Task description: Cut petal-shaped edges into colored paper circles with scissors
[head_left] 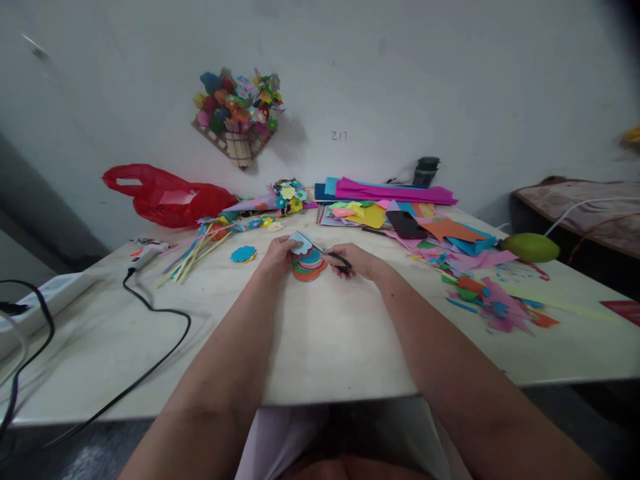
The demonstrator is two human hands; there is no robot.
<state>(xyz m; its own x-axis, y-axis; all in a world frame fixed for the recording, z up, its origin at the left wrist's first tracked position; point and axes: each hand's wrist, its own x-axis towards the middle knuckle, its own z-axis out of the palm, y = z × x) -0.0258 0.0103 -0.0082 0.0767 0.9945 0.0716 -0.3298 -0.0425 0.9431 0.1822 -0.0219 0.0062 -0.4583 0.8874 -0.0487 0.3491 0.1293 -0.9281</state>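
Observation:
My left hand [281,254] pinches a light blue paper piece [301,244] with a scalloped edge. In my right hand [356,261] is a pair of scissors [341,264] with black handles, its blades reaching left to the paper piece. Just below the two hands lie overlapping round paper cutouts [306,273] in orange, green, pink and blue, partly covered by the held piece. Left of my left hand, a blue scalloped paper cutout [243,254] rests on the table with a yellow one showing beneath.
Paper scraps [500,303] spread over the table's right side, near a dark phone [406,225] and a green oval fruit [531,247]. Colored strips [200,257] and a red plastic bag [173,200] lie back left. A glue gun [145,257] trails a black cord; a power strip [50,300] sits left.

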